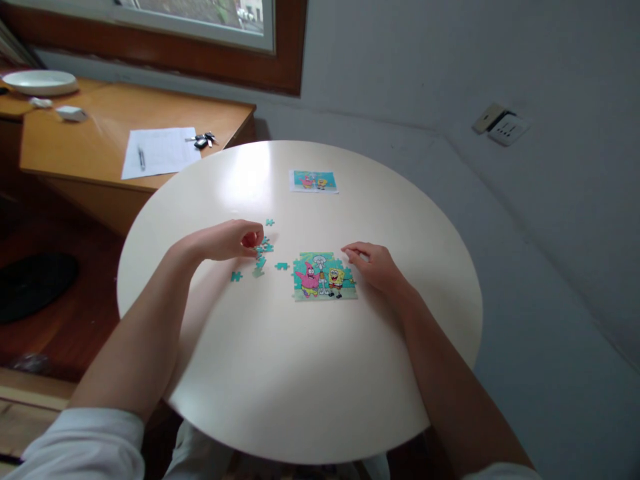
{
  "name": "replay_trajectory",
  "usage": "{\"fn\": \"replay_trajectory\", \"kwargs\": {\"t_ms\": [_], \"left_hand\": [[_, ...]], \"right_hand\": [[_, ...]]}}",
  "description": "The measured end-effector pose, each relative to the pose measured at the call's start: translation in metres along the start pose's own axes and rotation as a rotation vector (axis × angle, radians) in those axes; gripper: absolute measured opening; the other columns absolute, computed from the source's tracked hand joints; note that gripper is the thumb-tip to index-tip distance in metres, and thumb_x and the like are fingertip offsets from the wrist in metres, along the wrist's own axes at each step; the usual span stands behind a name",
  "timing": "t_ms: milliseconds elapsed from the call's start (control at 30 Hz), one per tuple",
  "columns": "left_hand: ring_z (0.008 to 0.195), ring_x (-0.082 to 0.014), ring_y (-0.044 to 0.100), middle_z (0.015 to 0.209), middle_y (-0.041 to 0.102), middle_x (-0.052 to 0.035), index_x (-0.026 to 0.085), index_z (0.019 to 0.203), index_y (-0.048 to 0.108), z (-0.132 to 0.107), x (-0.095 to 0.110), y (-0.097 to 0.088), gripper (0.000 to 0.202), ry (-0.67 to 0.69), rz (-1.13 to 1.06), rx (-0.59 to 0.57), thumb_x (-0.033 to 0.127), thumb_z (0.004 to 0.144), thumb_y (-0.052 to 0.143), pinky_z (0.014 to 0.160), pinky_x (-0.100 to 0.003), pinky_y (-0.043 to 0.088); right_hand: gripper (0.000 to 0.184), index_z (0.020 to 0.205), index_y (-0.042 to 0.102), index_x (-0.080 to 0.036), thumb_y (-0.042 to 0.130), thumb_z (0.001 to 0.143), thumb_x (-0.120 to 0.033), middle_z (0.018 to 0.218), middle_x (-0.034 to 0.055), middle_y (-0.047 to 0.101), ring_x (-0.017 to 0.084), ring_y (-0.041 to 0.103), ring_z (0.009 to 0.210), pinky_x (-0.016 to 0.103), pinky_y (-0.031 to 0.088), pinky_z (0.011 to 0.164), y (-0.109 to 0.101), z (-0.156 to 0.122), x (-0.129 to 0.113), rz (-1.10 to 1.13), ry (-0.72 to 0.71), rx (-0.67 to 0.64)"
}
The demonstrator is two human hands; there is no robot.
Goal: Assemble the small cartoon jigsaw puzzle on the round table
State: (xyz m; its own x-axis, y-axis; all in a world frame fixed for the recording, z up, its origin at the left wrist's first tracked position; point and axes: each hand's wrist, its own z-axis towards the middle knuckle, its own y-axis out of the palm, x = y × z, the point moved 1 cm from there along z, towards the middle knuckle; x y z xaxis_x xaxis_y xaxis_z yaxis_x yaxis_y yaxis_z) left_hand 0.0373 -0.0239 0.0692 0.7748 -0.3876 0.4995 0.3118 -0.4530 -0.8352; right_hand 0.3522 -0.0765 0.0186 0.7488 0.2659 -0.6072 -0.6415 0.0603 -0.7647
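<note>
A partly joined jigsaw puzzle [320,283] with cartoon figures, pink, grey-green and yellow, lies flat on a round white table [300,373]. Its top edge is uneven. My left hand [235,240] is over a small group of loose teal puzzle pieces [261,261], left of the puzzle. Its thumb and fingers curl toward each other at the pieces; whatever is between the tips is too small to make out. At the puzzle's upper right edge rests my right hand [373,263], fingers loosely bent, tips apart, holding nothing visible. One single puzzle piece [282,266] lies between group and puzzle.
A printed picture card [314,181] with the same figures lies toward the table's far side. Behind on the left, a wooden desk [110,110] bears a paper sheet [163,150] with a pen, keys [204,140] and a white plate [41,81]. The wall has a socket [507,129].
</note>
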Motion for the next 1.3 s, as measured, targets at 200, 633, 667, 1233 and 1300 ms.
{"fn": "replay_trajectory", "kwargs": {"t_ms": [200,633,667,1233,1300], "left_hand": [[0.072,-0.0153,0.060,0.079,0.067,-0.0035,0.018,0.078,0.060,0.007,0.013,0.008,0.017,0.054,-0.138,0.032,0.034,0.072,0.055,0.066,-0.026,0.044],[0.075,-0.0143,0.062,0.079,0.068,-0.0055,0.016,0.073,0.060,0.021,0.030,0.033,0.010,0.108,-0.311,0.197,0.023,0.074,0.052,0.071,-0.028,0.049],[0.074,-0.0141,0.062,0.078,0.068,-0.0054,0.016,0.072,0.060,0.021,0.031,0.034,0.011,0.113,-0.307,0.219,0.024,0.074,0.053,0.071,-0.028,0.049],[0.063,-0.0127,0.060,0.067,0.065,-0.0028,0.016,0.072,0.059,0.029,0.035,0.054,0.008,0.056,-0.388,0.236,0.020,0.071,0.053,0.058,-0.024,0.046],[0.063,-0.0121,0.059,0.068,0.065,-0.0030,0.016,0.072,0.060,0.029,0.036,0.055,0.009,0.070,-0.347,0.236,0.019,0.071,0.052,0.060,-0.024,0.046]], "right_hand": [[0.025,0.086,0.074,-0.020,0.050,0.082,-0.027,0.086,0.0048,0.075,0.018,0.065,0.076,0.029,0.047,0.073,-0.001,0.000,-0.001,-0.003,-0.007,0.001],[0.026,0.087,0.074,-0.019,0.050,0.083,-0.027,0.086,0.0051,0.075,0.018,0.065,0.076,0.030,0.048,0.075,-0.001,0.000,-0.003,0.005,-0.004,0.001],[0.026,0.087,0.074,-0.019,0.050,0.083,-0.027,0.086,0.0052,0.075,0.018,0.065,0.076,0.030,0.048,0.074,-0.001,0.000,-0.002,0.006,-0.004,0.003],[0.025,0.084,0.073,-0.019,0.050,0.082,-0.027,0.083,0.0045,0.074,0.017,0.065,0.074,0.028,0.046,0.071,-0.001,0.000,-0.002,0.003,-0.012,0.004],[0.025,0.085,0.073,-0.019,0.050,0.082,-0.027,0.083,0.0046,0.074,0.018,0.065,0.074,0.028,0.046,0.071,0.000,0.000,-0.002,0.001,-0.009,0.001]]}}
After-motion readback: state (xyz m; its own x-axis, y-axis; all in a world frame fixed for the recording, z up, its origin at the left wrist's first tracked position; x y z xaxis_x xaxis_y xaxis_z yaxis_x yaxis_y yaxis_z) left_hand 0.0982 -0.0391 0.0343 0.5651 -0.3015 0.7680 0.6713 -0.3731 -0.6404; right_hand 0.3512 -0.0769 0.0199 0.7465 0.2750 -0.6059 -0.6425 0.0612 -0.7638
